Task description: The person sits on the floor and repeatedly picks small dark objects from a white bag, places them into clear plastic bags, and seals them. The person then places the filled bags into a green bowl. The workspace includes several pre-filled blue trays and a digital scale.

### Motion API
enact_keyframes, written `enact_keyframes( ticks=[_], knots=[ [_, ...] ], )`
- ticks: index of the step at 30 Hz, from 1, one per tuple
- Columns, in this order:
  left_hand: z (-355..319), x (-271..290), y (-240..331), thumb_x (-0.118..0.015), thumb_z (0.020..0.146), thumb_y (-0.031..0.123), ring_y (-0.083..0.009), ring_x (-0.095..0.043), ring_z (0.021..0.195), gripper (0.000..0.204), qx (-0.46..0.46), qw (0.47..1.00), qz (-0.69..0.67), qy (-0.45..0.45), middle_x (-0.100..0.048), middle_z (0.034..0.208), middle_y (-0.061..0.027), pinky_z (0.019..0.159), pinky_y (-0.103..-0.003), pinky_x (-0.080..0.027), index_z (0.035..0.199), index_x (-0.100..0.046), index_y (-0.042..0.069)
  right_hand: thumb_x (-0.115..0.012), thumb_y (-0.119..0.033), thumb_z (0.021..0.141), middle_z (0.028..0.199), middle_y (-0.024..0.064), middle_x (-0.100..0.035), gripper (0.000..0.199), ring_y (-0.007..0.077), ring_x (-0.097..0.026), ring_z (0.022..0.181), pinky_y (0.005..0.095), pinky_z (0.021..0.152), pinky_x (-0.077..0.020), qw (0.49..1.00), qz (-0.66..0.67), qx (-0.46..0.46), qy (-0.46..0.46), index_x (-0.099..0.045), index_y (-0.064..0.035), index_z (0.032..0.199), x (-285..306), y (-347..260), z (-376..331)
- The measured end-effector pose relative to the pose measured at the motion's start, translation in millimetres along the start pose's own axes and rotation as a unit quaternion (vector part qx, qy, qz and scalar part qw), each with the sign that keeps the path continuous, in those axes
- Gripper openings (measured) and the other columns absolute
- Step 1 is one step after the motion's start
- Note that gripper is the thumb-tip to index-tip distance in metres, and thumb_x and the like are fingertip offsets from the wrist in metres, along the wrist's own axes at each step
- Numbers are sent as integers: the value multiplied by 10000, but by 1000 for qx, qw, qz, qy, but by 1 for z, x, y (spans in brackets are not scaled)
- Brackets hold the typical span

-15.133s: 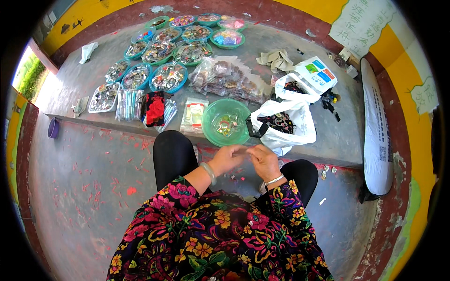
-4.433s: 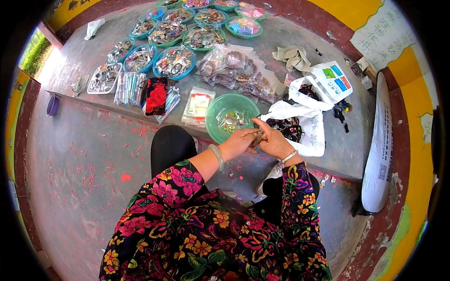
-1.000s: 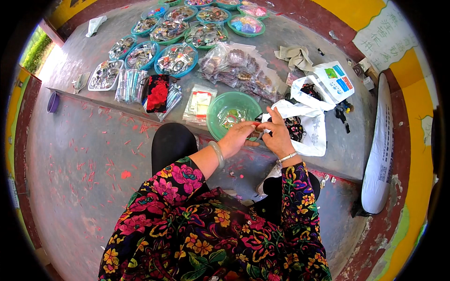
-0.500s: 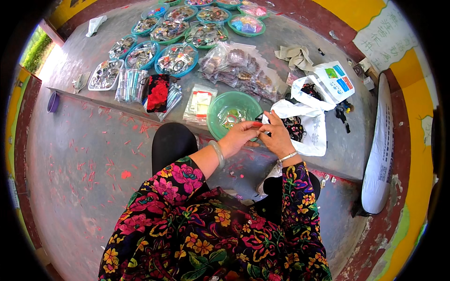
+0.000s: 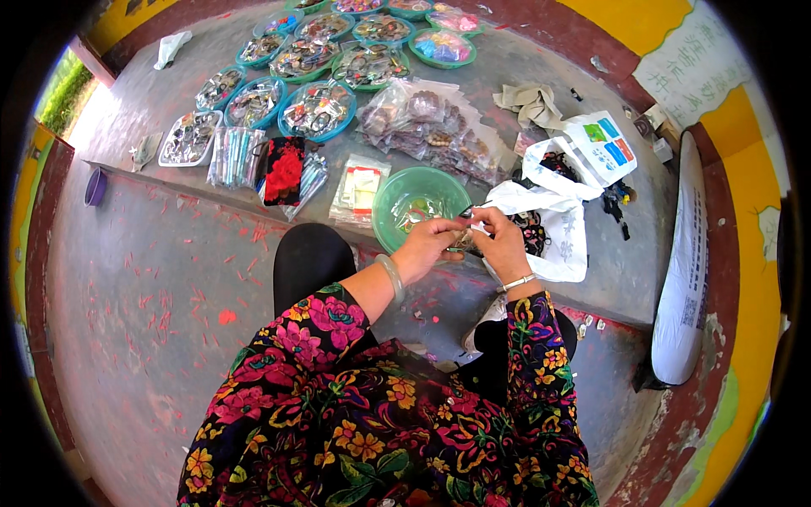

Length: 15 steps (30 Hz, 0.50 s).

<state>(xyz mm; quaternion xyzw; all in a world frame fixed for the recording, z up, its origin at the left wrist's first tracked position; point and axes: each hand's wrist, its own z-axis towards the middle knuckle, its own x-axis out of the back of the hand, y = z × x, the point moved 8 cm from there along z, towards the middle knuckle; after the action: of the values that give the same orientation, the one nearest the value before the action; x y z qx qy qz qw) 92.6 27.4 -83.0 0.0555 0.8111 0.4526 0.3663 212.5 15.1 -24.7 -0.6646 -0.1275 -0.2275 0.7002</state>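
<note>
My left hand (image 5: 425, 251) and my right hand (image 5: 504, 250) meet at the near right rim of a green plastic bowl (image 5: 408, 184). Their fingertips are closed together around a small item; a dark tip shows above the fingers and a shiny, brownish part below, but its kind is hidden. Inside the bowl lie a few small pieces in clear wrapping. Just right of my right hand is a white plastic bag (image 5: 564, 241), its mouth open on black trinkets. Left of the bowl sits a stack of flat clear packets (image 5: 359, 190) with white and red cards.
Blue and green bowls of packaged trinkets (image 5: 318, 110) crowd the far left of the raised concrete platform (image 5: 591, 76). A pile of bagged bead bracelets (image 5: 435, 127) lies behind the green bowl. Bundled pens (image 5: 235, 156), a red-and-black pouch (image 5: 284, 171) and a crumpled cloth (image 5: 530, 103) are around.
The red strip between my fingertips is out of sight, and a dark tip shows there now. My right index finger has come down and curled in.
</note>
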Motion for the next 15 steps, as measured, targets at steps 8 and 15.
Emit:
enact_keyframes(
  ticks=[8,15],
  knots=[
    [-1,5,6,-500,875,92,-156,-583,835,140,-36,999,-12,12,-560,950,-71,698,-273,-539,973,-543,2,-690,-106,727,795,23,-622,248,81,-551,708,211,641,-450,968,184,-166,-34,-614,19,927,-13,34,-10],
    [-6,-2,5,-498,876,93,-143,-570,827,112,-17,1000,6,-23,-553,941,-55,722,-288,-533,946,-533,12,-676,-97,737,697,4,-600,152,58,-512,613,191,555,-407,941,275,-194,39,-637,42,785,-16,35,-22]
  ],
)
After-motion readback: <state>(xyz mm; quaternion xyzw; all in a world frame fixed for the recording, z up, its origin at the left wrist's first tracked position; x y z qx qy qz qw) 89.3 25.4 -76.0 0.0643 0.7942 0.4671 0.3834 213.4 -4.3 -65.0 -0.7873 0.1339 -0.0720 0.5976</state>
